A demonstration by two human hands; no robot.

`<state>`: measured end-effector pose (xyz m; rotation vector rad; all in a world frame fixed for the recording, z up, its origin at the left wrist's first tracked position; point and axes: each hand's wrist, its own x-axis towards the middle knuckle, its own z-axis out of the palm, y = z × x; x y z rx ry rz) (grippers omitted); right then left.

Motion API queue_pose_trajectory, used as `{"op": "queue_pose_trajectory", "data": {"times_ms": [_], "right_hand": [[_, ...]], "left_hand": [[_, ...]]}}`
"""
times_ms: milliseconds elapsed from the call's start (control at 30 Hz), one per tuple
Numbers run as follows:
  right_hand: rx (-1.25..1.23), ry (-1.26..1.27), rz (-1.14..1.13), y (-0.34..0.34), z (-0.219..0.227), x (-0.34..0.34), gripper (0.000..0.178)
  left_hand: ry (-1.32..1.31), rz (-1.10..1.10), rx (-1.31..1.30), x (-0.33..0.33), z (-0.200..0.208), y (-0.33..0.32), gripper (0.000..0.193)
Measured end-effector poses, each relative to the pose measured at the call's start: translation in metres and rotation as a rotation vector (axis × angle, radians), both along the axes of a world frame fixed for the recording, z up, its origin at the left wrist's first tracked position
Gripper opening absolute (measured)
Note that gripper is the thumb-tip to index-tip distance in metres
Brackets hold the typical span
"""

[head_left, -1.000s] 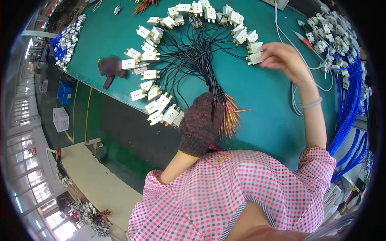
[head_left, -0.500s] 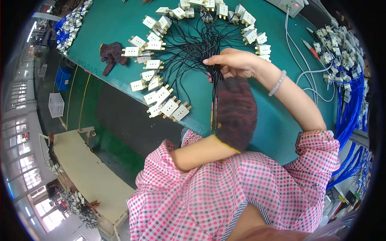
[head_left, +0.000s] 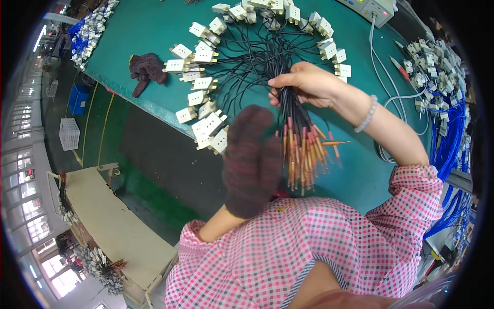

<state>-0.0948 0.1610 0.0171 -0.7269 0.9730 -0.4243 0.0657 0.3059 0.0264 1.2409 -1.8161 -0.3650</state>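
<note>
My right hand (head_left: 309, 86), bare with a beaded bracelet at the wrist, is closed around a bundle of black wires (head_left: 275, 63). Beyond it the wires fan out to a ring of white connector blocks (head_left: 204, 83) with holes and brass-coloured tabs. On the near side, the bundle's copper-coloured ends with pinkish sleeves (head_left: 303, 152) hang loosely spread. My left hand (head_left: 252, 159), in a dark maroon knitted glove, is left of these ends and apart from them. Its fingers look stretched out, and I see nothing held in it.
Another dark knitted glove (head_left: 146, 72) lies on the green table (head_left: 154, 33). A grey-white device (head_left: 373, 10) with a cable stands at the far right. White connectors on blue wires (head_left: 437, 72) are heaped along the right edge. A beige cart (head_left: 118, 216) stands at lower left.
My left hand has come off the wire bundle and moved left, uncovering the copper ends. Those ends have spread apart. My right hand still grips the bundle, which sits slightly further right.
</note>
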Motion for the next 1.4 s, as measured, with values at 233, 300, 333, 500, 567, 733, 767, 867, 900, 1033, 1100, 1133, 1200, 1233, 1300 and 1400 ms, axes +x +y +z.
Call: {"op": "queue_pose_trajectory", "data": {"times_ms": [233,300,333,500,567,733,767,867,900,1033,1100,1133,1200,1233,1300,1400], "right_hand": [[-0.049,0.087,0.056,-0.003,0.010,-0.005,0.023],[-0.014,0.058,0.058,-0.002,0.010,-0.007,0.023],[-0.041,0.024,0.056,-0.002,0.009,-0.008,0.022],[-0.059,-0.096,0.053,0.000,0.005,-0.008,0.020],[-0.036,-0.072,0.061,-0.003,0.004,-0.009,0.018],[-0.136,0.141,0.140,-0.007,-0.003,-0.013,0.018],[-0.142,0.072,0.165,-0.007,-0.005,-0.014,0.018],[-0.144,-0.054,0.161,-0.003,-0.008,-0.015,0.020],[-0.160,-0.026,0.165,-0.002,-0.007,-0.016,0.021],[-0.203,-0.058,0.190,0.000,-0.002,-0.017,0.027],[-0.193,-0.024,0.227,-0.001,0.002,-0.017,0.027],[-0.165,0.023,0.272,-0.001,0.004,-0.017,0.028],[-0.203,0.048,0.296,0.000,0.008,-0.020,0.029],[-0.232,0.133,0.324,0.000,0.009,-0.022,0.030],[-0.177,0.153,0.299,0.001,0.011,-0.024,0.031],[-0.118,0.145,0.275,0.000,0.010,-0.024,0.032]], "left_hand": [[1.696,-0.435,1.139,-0.033,-0.048,-0.022,0.041],[1.866,-0.556,1.112,-0.039,-0.067,-0.032,0.038],[1.874,-0.611,1.139,-0.040,-0.075,-0.035,0.037],[1.792,-0.618,1.117,-0.029,-0.082,-0.035,0.033],[1.724,-0.524,1.083,-0.021,-0.068,-0.038,0.030],[1.075,-0.292,1.196,0.006,-0.033,-0.056,0.025],[0.986,-0.263,1.311,0.008,-0.032,-0.058,0.025],[0.595,-0.351,0.801,0.003,-0.040,-0.055,0.027],[0.387,-0.405,0.495,-0.001,-0.045,-0.052,0.028],[1.574,-0.512,1.226,-0.009,-0.055,-0.043,0.030],[1.559,-0.525,1.336,-0.005,-0.053,-0.044,0.030],[1.557,-0.527,1.331,-0.002,-0.050,-0.044,0.030],[1.348,-0.474,1.303,0.003,-0.045,-0.047,0.028],[1.330,-0.444,1.315,0.005,-0.042,-0.048,0.028],[1.146,-0.451,1.314,0.006,-0.037,-0.051,0.027],[1.117,-0.375,1.334,0.005,-0.030,-0.054,0.025]]}}
